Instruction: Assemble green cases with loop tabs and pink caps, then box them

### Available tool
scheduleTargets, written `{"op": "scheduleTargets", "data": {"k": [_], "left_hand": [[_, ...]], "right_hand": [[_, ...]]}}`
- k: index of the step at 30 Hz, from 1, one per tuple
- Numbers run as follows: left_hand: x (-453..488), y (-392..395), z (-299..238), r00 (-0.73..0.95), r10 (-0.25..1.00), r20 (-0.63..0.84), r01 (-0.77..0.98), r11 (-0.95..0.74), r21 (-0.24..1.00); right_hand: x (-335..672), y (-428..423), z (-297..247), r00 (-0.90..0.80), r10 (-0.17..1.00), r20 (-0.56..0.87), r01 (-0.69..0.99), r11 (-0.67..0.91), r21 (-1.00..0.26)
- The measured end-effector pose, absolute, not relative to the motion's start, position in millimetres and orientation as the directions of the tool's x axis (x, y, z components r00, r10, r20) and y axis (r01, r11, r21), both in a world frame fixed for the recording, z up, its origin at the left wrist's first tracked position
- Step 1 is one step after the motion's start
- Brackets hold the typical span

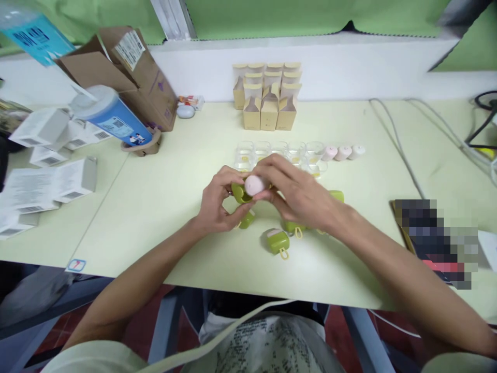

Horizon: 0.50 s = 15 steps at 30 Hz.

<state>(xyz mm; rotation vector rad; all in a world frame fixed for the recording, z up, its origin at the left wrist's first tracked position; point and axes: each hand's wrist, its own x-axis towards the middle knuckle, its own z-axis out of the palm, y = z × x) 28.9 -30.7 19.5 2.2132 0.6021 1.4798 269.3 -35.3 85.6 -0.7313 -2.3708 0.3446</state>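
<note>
My left hand grips a small olive-green case with its opening facing right. Pinched in the fingers of my right hand is a pale pink rounded cylinder, held at the mouth of that case; how far it sits inside is hidden. Below my hands a green case with a yellow loop lies on the table. Several more green cases, such as one partly seen beside my right wrist, are half covered by my hands. Behind them stand clear plastic cups and three pink-to-white cylinders.
Open small kraft boxes stand in rows by the wall. On the left are a brown carton, a blue canister and white boxes. To the right lie a pixelated dark object and a cable.
</note>
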Motion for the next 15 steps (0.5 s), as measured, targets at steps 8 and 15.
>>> {"op": "scheduleTargets", "data": {"k": [8, 15], "left_hand": [[24.2, -26.8, 17.7, 0.260, 0.599, 0.757, 0.329, -0.792, 0.514], [24.8, -24.8, 18.4, 0.261, 0.565, 0.783, 0.410, -0.799, 0.439]], "right_hand": [[346.2, -15.3, 143.5, -0.317, 0.819, 0.477, 0.715, 0.537, -0.447], [398.7, 8.8, 124.1, -0.125, 0.992, -0.009, 0.941, 0.116, -0.318]]}}
